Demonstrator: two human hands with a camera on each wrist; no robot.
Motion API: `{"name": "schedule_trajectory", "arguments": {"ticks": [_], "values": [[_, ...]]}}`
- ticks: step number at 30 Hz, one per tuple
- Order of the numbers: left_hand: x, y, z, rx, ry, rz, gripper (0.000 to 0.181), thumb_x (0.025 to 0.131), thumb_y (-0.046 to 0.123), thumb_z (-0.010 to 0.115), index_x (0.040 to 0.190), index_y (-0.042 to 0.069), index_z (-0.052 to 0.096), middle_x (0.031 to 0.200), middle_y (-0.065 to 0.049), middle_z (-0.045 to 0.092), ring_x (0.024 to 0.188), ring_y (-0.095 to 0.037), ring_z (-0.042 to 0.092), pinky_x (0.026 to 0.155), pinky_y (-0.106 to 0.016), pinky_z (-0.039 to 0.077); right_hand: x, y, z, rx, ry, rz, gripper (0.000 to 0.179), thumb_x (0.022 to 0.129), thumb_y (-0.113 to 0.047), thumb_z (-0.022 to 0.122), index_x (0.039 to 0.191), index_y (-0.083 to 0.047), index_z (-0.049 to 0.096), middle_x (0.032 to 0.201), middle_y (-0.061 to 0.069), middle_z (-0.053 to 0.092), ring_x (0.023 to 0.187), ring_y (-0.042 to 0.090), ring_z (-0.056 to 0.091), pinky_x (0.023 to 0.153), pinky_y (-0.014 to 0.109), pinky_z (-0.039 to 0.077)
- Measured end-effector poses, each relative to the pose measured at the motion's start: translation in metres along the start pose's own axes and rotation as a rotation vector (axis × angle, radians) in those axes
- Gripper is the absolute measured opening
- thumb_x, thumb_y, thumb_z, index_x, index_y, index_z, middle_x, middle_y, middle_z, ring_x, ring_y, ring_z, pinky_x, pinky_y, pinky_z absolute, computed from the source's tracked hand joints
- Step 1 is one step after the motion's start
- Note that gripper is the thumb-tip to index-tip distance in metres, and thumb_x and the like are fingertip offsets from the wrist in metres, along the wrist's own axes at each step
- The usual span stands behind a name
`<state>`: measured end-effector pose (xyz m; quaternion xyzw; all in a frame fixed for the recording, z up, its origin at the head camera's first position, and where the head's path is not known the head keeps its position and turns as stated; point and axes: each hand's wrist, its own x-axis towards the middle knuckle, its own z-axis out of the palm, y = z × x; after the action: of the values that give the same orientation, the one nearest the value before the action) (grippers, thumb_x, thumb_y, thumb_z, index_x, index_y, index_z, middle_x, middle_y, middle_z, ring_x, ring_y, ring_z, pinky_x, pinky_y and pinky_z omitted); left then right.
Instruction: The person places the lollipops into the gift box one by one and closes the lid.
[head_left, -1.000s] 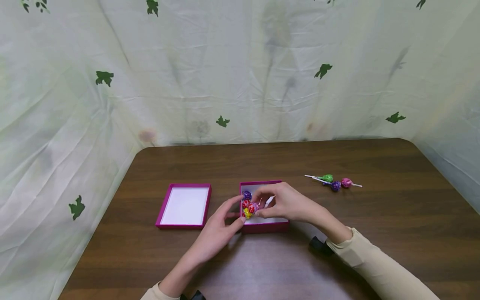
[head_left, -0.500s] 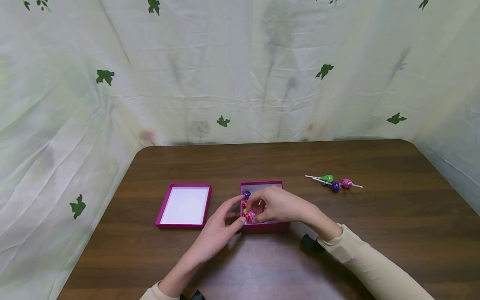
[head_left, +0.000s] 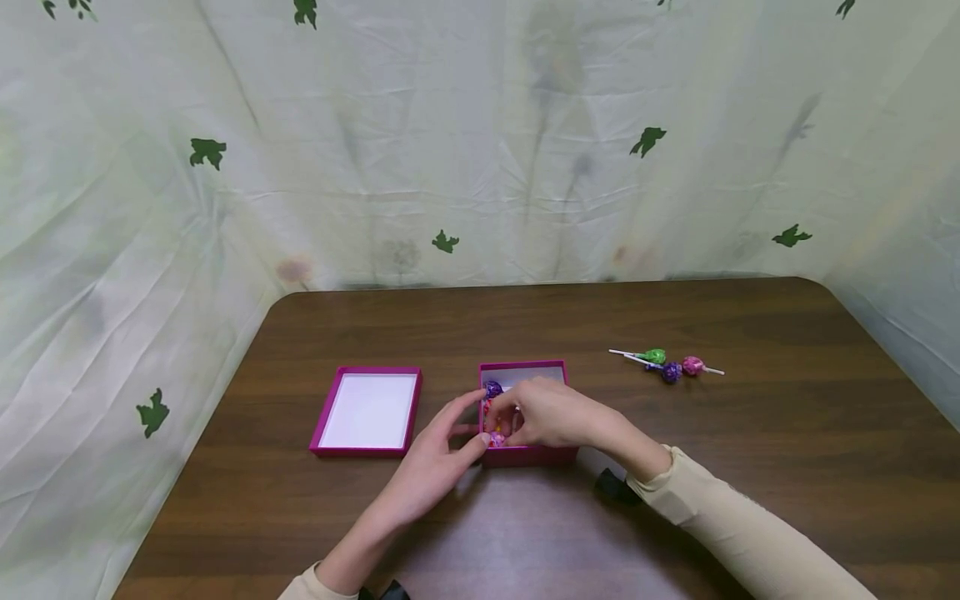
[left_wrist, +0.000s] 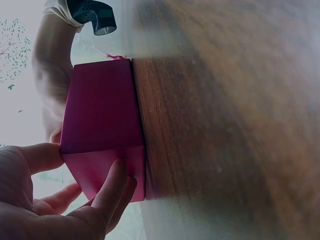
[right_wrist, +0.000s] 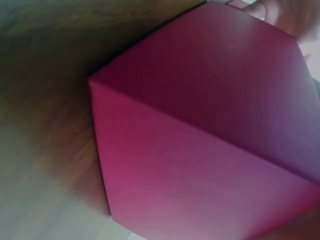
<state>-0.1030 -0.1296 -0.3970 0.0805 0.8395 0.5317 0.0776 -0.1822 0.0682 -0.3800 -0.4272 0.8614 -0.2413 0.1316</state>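
An open magenta box (head_left: 532, 457) with a pale inside stands mid-table. My left hand (head_left: 431, 467) rests against its left side, thumb at the near left corner. In the left wrist view, the left fingers (left_wrist: 112, 190) lie fairly straight along the box wall (left_wrist: 102, 107). My right hand (head_left: 558, 414) reaches into the box and pinches a pink lollipop (head_left: 497, 439) low in the near left corner. Behind it a purple lollipop (head_left: 492, 389) lies at the left wall. Red and yellow wrappers between them are mostly hidden by the right fingers. The right wrist view shows mainly the box's outer walls (right_wrist: 200, 150).
Left of the box lies its magenta-rimmed lid (head_left: 369, 411), white inside up. Toward the back right are a green lollipop (head_left: 656, 356), a purple lollipop (head_left: 671, 372) and a pink lollipop (head_left: 693, 366). A pale curtain (head_left: 480, 150) hangs behind the wooden table (head_left: 787, 433).
My right hand has moved left and lower into the box, taking the pink lollipop down to the near left corner. My left hand stays at the box's side.
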Motion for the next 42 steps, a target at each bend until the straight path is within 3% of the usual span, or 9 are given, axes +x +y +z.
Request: {"name": "schedule_trajectory", "arguments": {"ticks": [11, 27, 36, 42], "values": [[0.0009, -0.0009, 0.0007, 0.004, 0.008, 0.008, 0.056, 0.094, 0.023, 0.066, 0.146, 0.027, 0.046, 0.146, 0.005, 0.044, 0.115, -0.021, 0.059, 0.077, -0.037, 0.051, 0.0017, -0.0001, 0.0026, -0.024, 0.010, 0.008, 0.016, 0.081, -0.024, 0.080, 0.085, -0.033, 0.067, 0.072, -0.021, 0.059, 0.069, -0.002, 0.055, 0.063, 0.025, 0.044], [0.0006, -0.0017, 0.0013, 0.008, -0.001, -0.007, 0.055, 0.095, 0.026, 0.065, 0.146, 0.028, 0.045, 0.146, 0.002, 0.045, 0.117, -0.023, 0.058, 0.078, -0.038, 0.050, 0.0008, 0.0033, 0.0032, -0.006, -0.004, -0.012, 0.019, 0.082, -0.017, 0.079, 0.086, -0.032, 0.069, 0.073, -0.019, 0.062, 0.071, -0.003, 0.056, 0.065, 0.025, 0.045], [0.0012, -0.0016, 0.0017, -0.004, -0.010, -0.007, 0.054, 0.095, 0.026, 0.066, 0.146, 0.028, 0.046, 0.146, 0.002, 0.044, 0.117, -0.023, 0.059, 0.075, -0.036, 0.051, -0.0017, 0.0049, -0.0015, 0.138, -0.019, 0.003, 0.018, 0.082, -0.013, 0.079, 0.088, -0.028, 0.071, 0.075, -0.016, 0.063, 0.072, 0.002, 0.059, 0.068, 0.025, 0.049], [0.0010, -0.0012, 0.0008, 0.005, -0.003, -0.005, 0.055, 0.095, 0.025, 0.066, 0.146, 0.030, 0.045, 0.146, 0.003, 0.044, 0.117, -0.022, 0.059, 0.078, -0.036, 0.051, -0.0033, 0.0058, -0.0041, 0.249, 0.022, -0.011, 0.014, 0.084, -0.011, 0.078, 0.093, -0.020, 0.072, 0.077, -0.013, 0.065, 0.074, 0.006, 0.061, 0.068, 0.027, 0.052]]}}
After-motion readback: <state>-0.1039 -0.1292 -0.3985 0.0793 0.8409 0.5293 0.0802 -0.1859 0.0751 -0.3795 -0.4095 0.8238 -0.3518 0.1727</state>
